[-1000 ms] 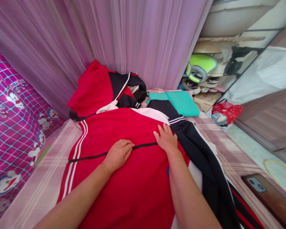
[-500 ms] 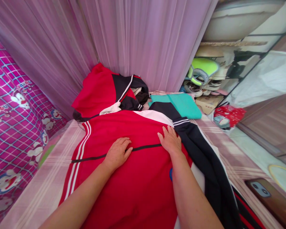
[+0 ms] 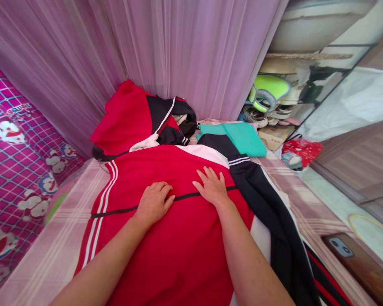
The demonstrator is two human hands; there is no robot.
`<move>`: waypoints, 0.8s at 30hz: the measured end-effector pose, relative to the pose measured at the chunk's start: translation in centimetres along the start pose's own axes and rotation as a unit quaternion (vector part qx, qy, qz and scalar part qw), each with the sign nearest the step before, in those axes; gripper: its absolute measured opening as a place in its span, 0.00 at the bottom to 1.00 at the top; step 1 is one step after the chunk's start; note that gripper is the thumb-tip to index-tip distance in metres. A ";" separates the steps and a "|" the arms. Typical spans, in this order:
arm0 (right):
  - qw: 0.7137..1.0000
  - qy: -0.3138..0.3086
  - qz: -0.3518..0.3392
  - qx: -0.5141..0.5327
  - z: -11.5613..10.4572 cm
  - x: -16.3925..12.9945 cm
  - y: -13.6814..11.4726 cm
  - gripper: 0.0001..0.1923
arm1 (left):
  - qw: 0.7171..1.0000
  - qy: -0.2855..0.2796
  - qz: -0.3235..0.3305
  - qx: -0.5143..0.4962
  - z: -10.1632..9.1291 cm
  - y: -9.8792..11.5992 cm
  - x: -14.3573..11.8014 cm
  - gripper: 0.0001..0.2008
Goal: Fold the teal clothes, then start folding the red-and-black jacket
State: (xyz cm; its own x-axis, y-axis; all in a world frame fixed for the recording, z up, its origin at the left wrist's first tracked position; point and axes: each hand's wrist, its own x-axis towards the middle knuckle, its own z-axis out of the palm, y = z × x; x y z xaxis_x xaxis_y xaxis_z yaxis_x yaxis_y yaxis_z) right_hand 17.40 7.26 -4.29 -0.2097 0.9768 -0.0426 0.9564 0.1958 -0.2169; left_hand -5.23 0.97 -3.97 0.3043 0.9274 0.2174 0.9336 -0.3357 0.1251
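Observation:
A red track jacket (image 3: 175, 229) with white stripes and a dark band across it lies spread on the bed. One dark sleeve (image 3: 255, 182) with two white lines is folded down along its right side. My left hand (image 3: 155, 202) rests on the red cloth at the dark band, its fingers loosely curved and holding nothing. To the right, my right hand (image 3: 212, 185) presses flat on the cloth with its fingers spread. Behind the jacket is a rumpled red and navy garment (image 3: 124, 114), bunched against the curtain.
A folded teal cloth (image 3: 242, 138) lies at the back right of the checked bedspread (image 3: 38, 238). A phone (image 3: 357, 263) rests on the right edge. A shoe rack (image 3: 274, 110) stands beyond, near a red bag (image 3: 303, 153). Purple curtains (image 3: 191, 59) hang behind.
My right hand has slid left across the red cloth, away from the dark sleeve and nearer my left hand. The left hand has stayed about where it was. The view has shifted slightly.

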 end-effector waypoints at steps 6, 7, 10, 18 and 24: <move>0.998 0.056 0.026 0.011 -0.2 0.1 -0.2 0.27 | 0.999 0.029 -0.034 0.006 0.4 0.0 -0.2 0.20; 0.998 0.054 -0.003 0.017 -0.1 0.1 -0.6 0.27 | 0.999 0.025 -0.036 0.002 0.4 0.1 -0.2 0.20; 0.997 0.030 -0.063 0.024 0.1 0.0 -1.4 0.26 | 0.999 0.015 -0.045 -0.007 0.6 0.1 -0.2 0.20; 0.999 0.025 -0.019 0.016 0.3 0.0 -0.7 0.27 | 0.993 0.014 -0.106 0.042 -1.4 -2.3 0.0 0.21; 0.999 0.029 -0.018 0.027 0.3 0.1 -0.8 0.26 | 0.980 -0.029 -0.187 0.065 -3.3 -5.9 0.1 0.23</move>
State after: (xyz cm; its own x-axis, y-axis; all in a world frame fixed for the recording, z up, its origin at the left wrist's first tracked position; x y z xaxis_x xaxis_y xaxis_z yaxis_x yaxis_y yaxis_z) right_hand 16.58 7.17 -4.46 -0.2297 0.9730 0.0232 0.9358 0.2274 -0.2694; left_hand -11.34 2.48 -1.48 -0.0562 0.9906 0.1251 0.9970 0.0490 0.0603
